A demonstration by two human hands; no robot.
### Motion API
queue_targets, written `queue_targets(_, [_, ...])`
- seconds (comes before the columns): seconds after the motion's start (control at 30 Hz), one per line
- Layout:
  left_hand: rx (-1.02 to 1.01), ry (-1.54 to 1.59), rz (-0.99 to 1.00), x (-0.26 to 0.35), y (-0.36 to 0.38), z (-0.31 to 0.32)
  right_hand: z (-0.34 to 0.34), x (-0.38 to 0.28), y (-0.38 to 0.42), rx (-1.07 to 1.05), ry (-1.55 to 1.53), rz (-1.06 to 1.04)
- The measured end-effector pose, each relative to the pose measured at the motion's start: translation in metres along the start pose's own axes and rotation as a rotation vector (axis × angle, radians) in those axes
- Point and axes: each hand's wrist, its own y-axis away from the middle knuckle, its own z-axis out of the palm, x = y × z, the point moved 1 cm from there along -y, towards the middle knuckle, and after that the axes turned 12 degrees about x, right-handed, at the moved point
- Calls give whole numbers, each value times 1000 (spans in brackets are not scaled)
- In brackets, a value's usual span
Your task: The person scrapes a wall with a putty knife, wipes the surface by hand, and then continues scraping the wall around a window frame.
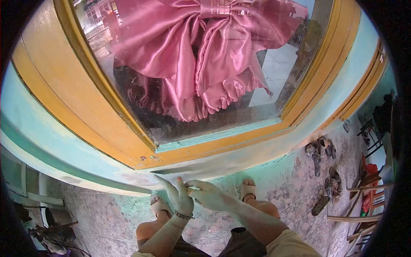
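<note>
My left hand (180, 200) is low in the middle of the head view, in front of the wall below the window. Its fingers stretch out toward the wall's base and its thumb points up. A dark bracelet (183, 215) circles that wrist. From the right comes my right hand (209, 196), its fingers bent and drawn together beside the left thumb and palm. The two hands meet or overlap there; whether something small is between the right fingers I cannot make out. Above them, a pink satin curtain (180, 55) hangs behind the window glass (222, 115).
A yellow-orange window frame (102, 141) borders the glass, with a pale turquoise wall (231, 165) beneath. My sandaled feet stand on the mottled stone floor (282, 188). Several shoes (334, 182) lie to the right, near a wooden rack (355, 218). A bucket (58, 217) is at left.
</note>
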Motion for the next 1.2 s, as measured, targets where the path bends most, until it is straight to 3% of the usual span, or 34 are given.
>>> queue_targets(0.13, [-22, 24, -19, -4, 1, -3, 1, 14, -5, -25, 47, -133])
queue_targets(0.23, [-47, -78, 44, 0, 3, -1, -9, 2, -5, -80, -62, 222])
queue_targets(0.33, [14, -16, -10, -1, -4, -2, 1, -4, 1, -7, -39, 30])
queue_targets(0.43, [12, -12, -51, 2, 0, -3, -1, -3, 3, -16, 18, 52])
queue_targets(0.53, [-40, -149, 62, -2, 2, -3, -9, 5, -7, -63, -70, 213])
queue_targets(0.63, [25, 39, -21, 2, -3, -6, 11, 13, -7, 29, 83, -112])
queue_targets(0.67, [25, 92, -38, 0, -4, -6, 14, 11, -7, 34, 64, -107])
queue_targets(0.73, [-1, 30, -58, -7, -1, -9, 9, 7, 0, 12, -67, 48])
queue_targets(0.8, [-4, -97, 53, -10, -3, -11, -3, -1, -4, -59, -66, 188])
queue_targets(0.83, [-1, -160, 109, -10, -4, -11, 0, -5, -10, -24, -35, 87])
queue_targets(0.87, [-5, -23, 14, -11, -6, -10, 6, -4, -12, 9, -7, 5])
queue_targets(1.0, [-20, 120, -213, -1, -3, -18, 36, 73, -42, 328, 328, -1034])
queue_targets(1.03, [-68, 137, -287, 4, 0, -18, 28, 58, -35, 224, 194, -817])
queue_targets(1.07, [-8, -166, 31, -2, -3, -19, 19, 43, -28, 159, 59, -595])
queue_targets(1.1, [47, -466, 351, -11, -5, -19, 9, 19, -16, 61, -111, -203])
queue_targets(1.13, [60, -503, 401, -14, -6, -21, 7, 9, -11, -30, -265, 196])
queue_targets(1.17, [76, -541, 451, -18, -7, -22, 15, 10, -11, -6, -199, 176])
queue_targets(1.2, [53, -315, 239, -17, -6, -24, 26, 12, -11, 22, -134, 156])
